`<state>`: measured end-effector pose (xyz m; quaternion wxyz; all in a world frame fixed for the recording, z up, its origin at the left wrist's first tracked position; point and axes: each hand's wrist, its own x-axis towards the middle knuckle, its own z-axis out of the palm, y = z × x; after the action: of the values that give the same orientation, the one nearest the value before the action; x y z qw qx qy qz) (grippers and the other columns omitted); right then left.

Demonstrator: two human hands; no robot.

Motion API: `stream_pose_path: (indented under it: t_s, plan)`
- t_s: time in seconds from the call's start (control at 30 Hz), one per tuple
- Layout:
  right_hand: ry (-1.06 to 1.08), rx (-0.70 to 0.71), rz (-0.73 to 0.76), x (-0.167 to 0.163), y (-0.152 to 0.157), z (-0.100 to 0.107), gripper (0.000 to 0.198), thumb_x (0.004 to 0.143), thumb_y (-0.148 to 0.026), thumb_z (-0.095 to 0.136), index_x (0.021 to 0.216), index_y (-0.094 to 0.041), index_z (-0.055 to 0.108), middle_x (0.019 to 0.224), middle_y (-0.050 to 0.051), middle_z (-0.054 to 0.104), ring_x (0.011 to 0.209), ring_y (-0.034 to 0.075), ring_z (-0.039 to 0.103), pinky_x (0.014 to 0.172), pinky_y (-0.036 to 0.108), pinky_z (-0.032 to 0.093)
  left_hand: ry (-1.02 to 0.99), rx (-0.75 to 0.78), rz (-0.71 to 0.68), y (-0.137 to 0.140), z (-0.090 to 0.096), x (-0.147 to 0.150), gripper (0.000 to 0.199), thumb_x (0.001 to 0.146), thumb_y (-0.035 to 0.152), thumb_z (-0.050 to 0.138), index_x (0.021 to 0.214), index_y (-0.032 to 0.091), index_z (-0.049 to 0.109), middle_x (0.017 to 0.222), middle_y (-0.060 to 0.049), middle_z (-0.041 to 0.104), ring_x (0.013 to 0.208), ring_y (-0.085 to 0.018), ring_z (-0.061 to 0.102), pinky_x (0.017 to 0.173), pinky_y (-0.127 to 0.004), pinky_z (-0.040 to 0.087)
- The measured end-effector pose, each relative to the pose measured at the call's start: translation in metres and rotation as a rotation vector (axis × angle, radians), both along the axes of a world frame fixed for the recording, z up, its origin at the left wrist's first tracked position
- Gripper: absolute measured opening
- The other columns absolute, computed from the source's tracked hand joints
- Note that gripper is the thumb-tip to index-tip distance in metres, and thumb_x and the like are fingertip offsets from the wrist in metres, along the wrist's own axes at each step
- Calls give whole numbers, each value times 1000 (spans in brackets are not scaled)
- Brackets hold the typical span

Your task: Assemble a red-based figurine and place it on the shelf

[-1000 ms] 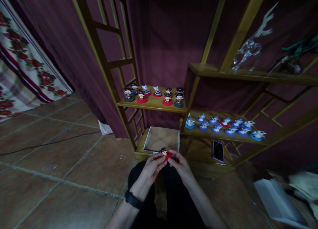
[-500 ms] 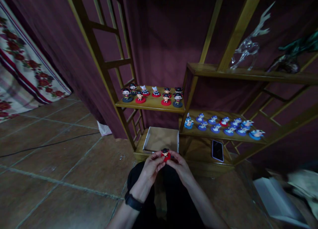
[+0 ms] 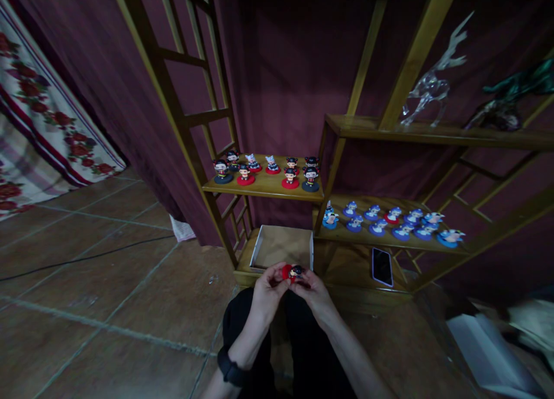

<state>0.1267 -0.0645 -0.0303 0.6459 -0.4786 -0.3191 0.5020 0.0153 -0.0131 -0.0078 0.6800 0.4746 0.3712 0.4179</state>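
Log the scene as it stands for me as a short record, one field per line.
Held: dark-haired figurine, tipped sideways
Left grip: on the figurine's red base
Right grip: at the figurine's head end
Beyond the hands: shallow open box
Middle left shelf: figurines on red or dark bases
Middle right shelf: figurines mostly on blue or purple bases
Bottom right: phone, lying flat

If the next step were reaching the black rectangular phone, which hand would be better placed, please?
Probably the right hand, nearer the phone, though it and the left hand hold the small red-based figurine.
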Motion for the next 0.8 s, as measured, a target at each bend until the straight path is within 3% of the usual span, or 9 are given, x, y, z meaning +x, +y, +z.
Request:
stream_pose_path:
  t_s: [0.13, 0.23, 0.43, 0.8]
  plan:
    - [-1, -6, -20, 1, 2, -4, 48, 60, -28, 71, 105, -21, 55, 102, 4, 64, 92, 20, 59, 88, 38, 42, 47, 105, 0, 1, -1, 0, 39, 58, 19, 71, 96, 15, 62, 87, -5, 68, 82, -16, 61, 78, -28, 45]
    - [-15, 0, -25, 1, 2, -4, 48, 60, -28, 71, 105, -22, 55, 100, 3, 64, 92, 20, 59, 87, 38, 44, 37, 99, 0, 1, 0, 0, 39, 58, 18, 71, 96, 15, 62, 87, -5, 68, 79, -15, 61, 76, -26, 46]
    - [-28, 12, 11, 0, 0, 2, 42, 62, -31, 69, 102, -22, 57, 102, 4, 62, 86, 19, 59, 74, 34, 51, -14, -74, -44, 2, -6, -4, 36, 62, 22, 70, 96, 13, 63, 79, -5, 67, 62, -11, 59, 58, -20, 46]
    - [-86, -31, -10, 0, 1, 1, 46, 64, -33, 67, 107, -22, 57, 95, 4, 63, 72, 14, 57, 58, 26, 49, -152, -368, -49, 3, -7, -4, 24, 60, 16, 72, 82, 10, 66, 78, -7, 68, 61, -11, 61, 61, -22, 49]
